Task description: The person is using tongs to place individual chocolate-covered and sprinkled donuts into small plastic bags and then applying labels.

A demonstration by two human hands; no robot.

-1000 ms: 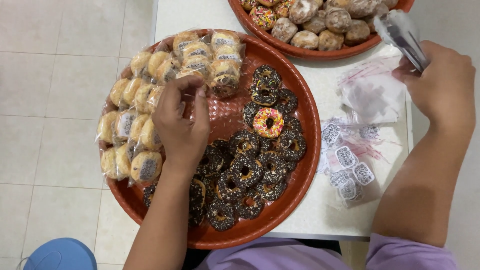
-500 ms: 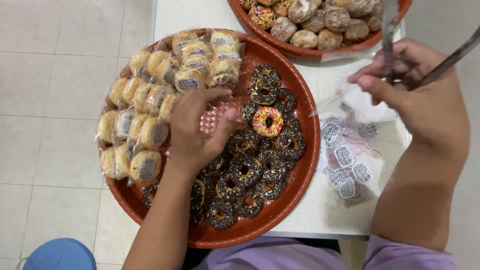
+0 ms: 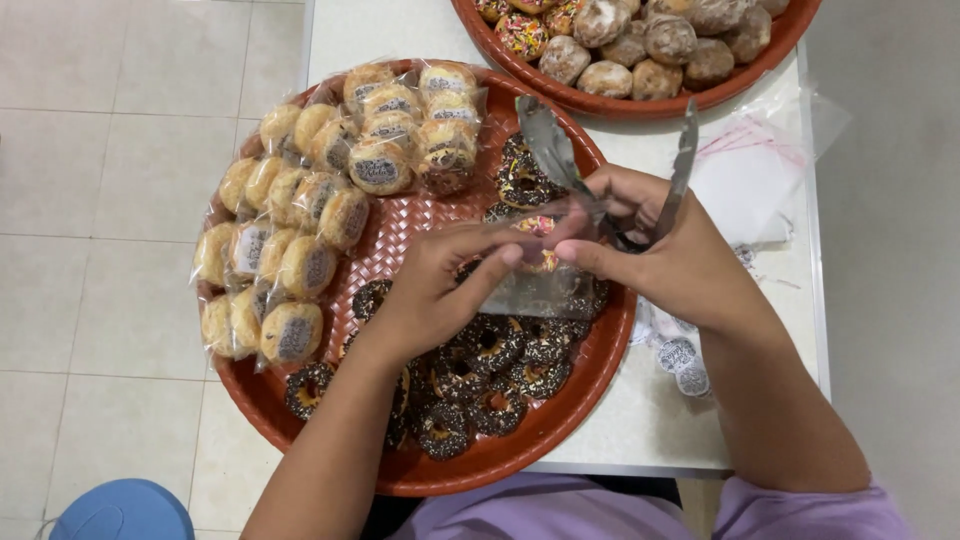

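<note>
so, bag: a small clear plastic bag [image 3: 545,290] sits at the centre of the frame, pinched between both hands above the chocolate sprinkled doughnuts [image 3: 490,365].
bag's lie: its mouth edge runs left to right from one hand's fingertips to the other's, and the body hangs toward the lower frame, just over the doughnuts.
left hand: the left hand [image 3: 435,295] comes in from the lower left, wrist low, fingers stretched rightward and closed on the bag's left upper edge.
right hand: the right hand [image 3: 660,255] comes in from the lower right, thumb and forefinger pressed together on the bag's right edge; the same hand holds a pair of metal serving tongs [image 3: 610,165], their blades pointing toward the upper frame and standing apart.
nearer hand: both touch the bag; the fingertips nearly meet mid-frame.
tray: a round red woven plastic tray [image 3: 420,225] carries the doughnuts at lower right and wrapped pale round buns [image 3: 300,215] at upper left.
beyond: a second red tray of sugared doughnuts [image 3: 640,50] lies at the top edge; spare clear bags [image 3: 750,180] lie on the white table [image 3: 370,30] at right.
</note>
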